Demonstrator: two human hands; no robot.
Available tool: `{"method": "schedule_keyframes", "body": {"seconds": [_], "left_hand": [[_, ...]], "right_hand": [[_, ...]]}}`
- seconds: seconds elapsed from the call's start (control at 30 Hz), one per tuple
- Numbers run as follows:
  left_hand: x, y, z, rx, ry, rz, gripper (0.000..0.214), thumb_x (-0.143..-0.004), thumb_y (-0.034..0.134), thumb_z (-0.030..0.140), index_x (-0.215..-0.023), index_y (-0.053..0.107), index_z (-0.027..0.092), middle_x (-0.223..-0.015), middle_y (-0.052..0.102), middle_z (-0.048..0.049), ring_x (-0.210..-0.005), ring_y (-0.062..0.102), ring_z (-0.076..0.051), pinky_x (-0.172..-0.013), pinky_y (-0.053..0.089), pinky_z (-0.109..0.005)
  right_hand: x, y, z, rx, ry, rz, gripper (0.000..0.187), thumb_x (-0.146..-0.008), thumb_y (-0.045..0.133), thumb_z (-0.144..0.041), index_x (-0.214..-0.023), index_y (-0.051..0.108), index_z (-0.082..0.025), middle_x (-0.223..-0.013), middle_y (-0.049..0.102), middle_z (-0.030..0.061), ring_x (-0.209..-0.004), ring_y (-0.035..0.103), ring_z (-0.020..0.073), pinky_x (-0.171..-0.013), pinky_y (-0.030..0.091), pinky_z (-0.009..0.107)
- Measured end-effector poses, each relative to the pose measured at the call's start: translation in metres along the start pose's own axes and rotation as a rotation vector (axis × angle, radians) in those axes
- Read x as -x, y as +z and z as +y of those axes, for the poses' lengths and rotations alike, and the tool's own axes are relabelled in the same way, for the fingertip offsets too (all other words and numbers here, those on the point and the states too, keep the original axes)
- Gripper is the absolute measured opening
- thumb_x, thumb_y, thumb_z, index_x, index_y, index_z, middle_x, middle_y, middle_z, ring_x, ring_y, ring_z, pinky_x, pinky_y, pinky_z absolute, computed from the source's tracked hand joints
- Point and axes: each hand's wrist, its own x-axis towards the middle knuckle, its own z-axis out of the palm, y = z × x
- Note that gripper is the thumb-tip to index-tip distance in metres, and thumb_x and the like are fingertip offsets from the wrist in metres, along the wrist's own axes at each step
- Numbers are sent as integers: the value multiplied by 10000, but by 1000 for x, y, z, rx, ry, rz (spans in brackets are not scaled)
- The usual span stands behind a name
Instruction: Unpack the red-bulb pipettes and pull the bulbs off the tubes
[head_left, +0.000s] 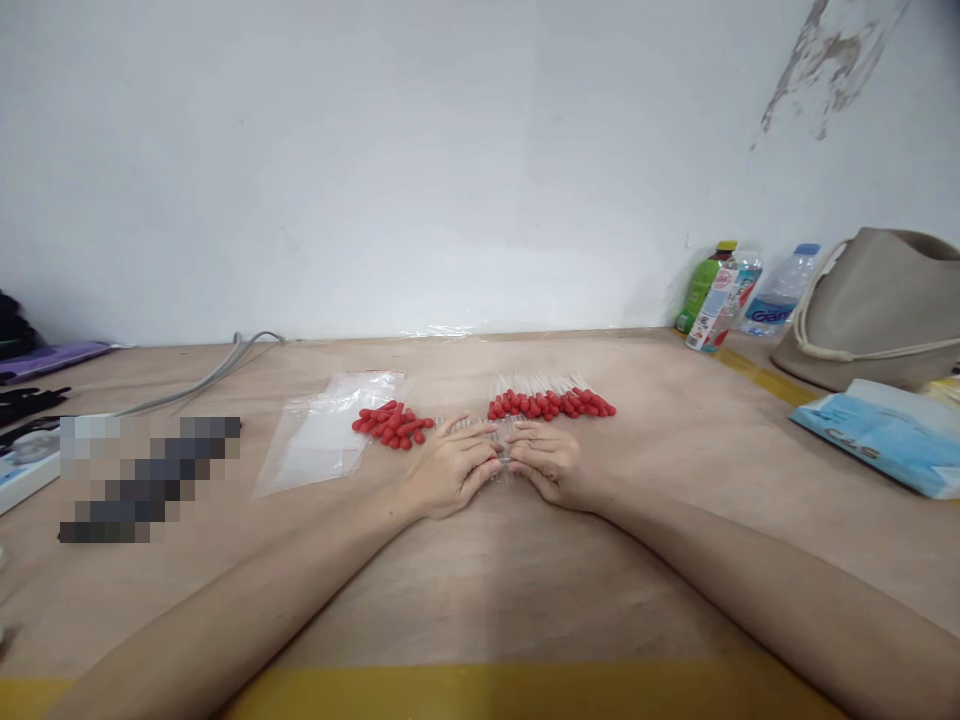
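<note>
My left hand (pixel 459 465) and my right hand (pixel 551 460) meet at the middle of the table, fingers bent and pinched around small clear tubes (pixel 506 455). Fingers cover much of the tubes, and their exact kind is hard to make out. Just beyond my left hand lies a loose pile of red rubber bulbs (pixel 394 425). Behind my right hand is a row of red bulbs with thin whitish stems (pixel 551 402), the stems pointing away from me. Flat clear plastic bags (pixel 311 440) lie left of the loose pile, partly under it.
At the back right stand several drink bottles (pixel 780 290) beside a grey-beige bag (pixel 877 300). A blue tissue pack (pixel 877 435) lies in front of it. On the left are a grey cable (pixel 202 382), a white power strip (pixel 30 480) and a blurred-out dark object (pixel 150 485).
</note>
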Motion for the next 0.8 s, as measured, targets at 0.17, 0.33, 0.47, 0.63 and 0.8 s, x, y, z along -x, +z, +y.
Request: {"method": "schedule_keyframes", "body": {"seconds": [0.17,0.33,0.47,0.63,0.8], "left_hand": [[1,0,-1,29,-16,-4,237,-902,368,265,-902,602,226,-1064,644,3,-1179,455,-175,-1041,193,-439],[3,1,-3,47,-11,-11,248,-907,356,265,-898,600,223,-1071,640,3,-1182,451,-171,-1052,177,-434],[5,0,-4,48,-4,-7,250,-908,351,266,-918,597,220,-1062,643,-3,-1175,457,-167,-1058,167,-427],[5,-1,-1,49,-3,-10,251,-909,347,259,-949,593,224,-1058,644,-6,-1168,463,-169,-1055,173,-430],[8,-3,-1,39,8,-14,269,-913,322,259,-951,586,219,-1039,646,-22,-1163,461,-184,-1052,171,-438]], "right_hand": [[0,-3,-1,19,-24,12,114,-834,482,-164,-827,596,-170,-851,658,60,-867,603,137,-901,474,342],[0,-5,-2,42,-39,8,120,-840,477,-176,-829,597,-170,-846,657,64,-871,603,137,-898,479,349],[0,-7,-3,62,-58,20,119,-836,485,-167,-852,602,-166,-848,667,71,-900,607,150,-900,480,360],[0,-10,-4,92,-67,7,116,-831,493,-158,-858,606,-158,-840,676,76,-896,616,160,-909,479,363],[3,-11,-5,84,-32,-2,145,-842,466,-169,-871,608,-177,-815,675,55,-926,608,164,-906,480,380]]}}
